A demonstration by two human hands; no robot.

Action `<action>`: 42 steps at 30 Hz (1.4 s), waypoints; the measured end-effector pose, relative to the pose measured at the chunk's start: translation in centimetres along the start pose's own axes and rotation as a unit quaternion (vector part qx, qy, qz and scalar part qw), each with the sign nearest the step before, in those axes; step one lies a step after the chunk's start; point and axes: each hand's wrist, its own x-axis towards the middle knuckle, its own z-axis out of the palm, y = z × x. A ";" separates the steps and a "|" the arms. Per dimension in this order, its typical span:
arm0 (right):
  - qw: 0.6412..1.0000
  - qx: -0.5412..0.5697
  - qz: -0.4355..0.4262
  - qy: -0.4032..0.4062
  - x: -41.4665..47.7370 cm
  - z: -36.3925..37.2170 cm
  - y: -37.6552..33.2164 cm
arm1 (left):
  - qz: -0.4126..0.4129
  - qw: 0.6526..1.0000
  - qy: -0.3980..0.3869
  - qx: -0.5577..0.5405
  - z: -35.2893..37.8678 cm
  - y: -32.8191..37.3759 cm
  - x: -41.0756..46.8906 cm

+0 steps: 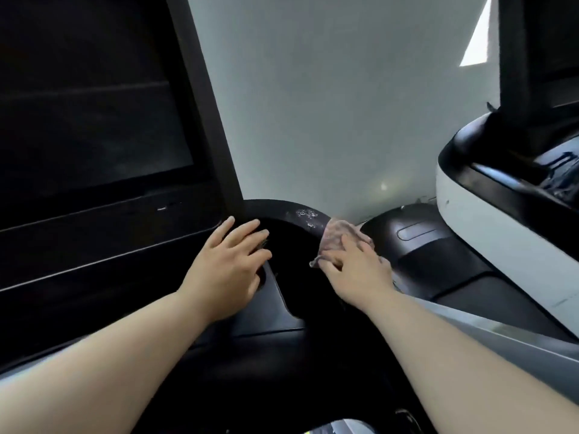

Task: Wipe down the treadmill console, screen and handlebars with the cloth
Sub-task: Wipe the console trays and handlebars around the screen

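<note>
right hand (354, 270), fingers flat, presses the crumpled pinkish cloth (336, 238) on the curved black handlebar (279, 208): handlebar wiping under way. left hand (232, 261) rests flat, empty. next: sweep the cloth along the bar.

Found left hand (230, 264) laid flat on black console (94, 261), fingers straight, beside base of dark screen (87, 120). Found right hand (357, 270) pressing pinkish cloth (336, 238) against curved handlebar (282, 206) with extended fingers. Noted pale scuffed patches on handlebar just left of cloth. Noted second machine (470, 220), white-sided, at right before pale wall (313, 104).
</note>
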 end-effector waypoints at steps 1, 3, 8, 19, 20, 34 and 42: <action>0.998 0.037 0.014 0.046 0.6 0.2 0.4 | 0.026 0.999 -0.004 0.020 0.3 -0.5 0.5; 0.986 0.116 0.020 0.118 2.3 0.1 1.0 | 0.047 0.997 0.019 0.055 -0.2 -1.5 2.0; 0.964 0.260 0.043 0.041 6.0 -1.0 0.9 | -0.008 0.993 0.057 0.101 -1.8 -4.5 5.6; 0.992 -0.033 -0.119 -0.005 8.6 2.2 1.2 | -0.038 0.987 0.033 0.151 -1.3 -4.4 6.0; 0.992 -0.041 -0.119 -0.003 9.3 2.3 0.6 | -0.038 0.987 0.037 0.155 -1.3 -4.4 6.0; 0.929 -0.025 -0.368 -0.035 15.7 3.1 -9.5 | -0.035 0.987 0.069 0.143 -1.5 -4.5 6.3; 0.983 -0.042 -0.175 -0.041 12.8 2.3 -1.5 | -0.149 0.977 0.076 0.135 -3.6 -5.7 7.5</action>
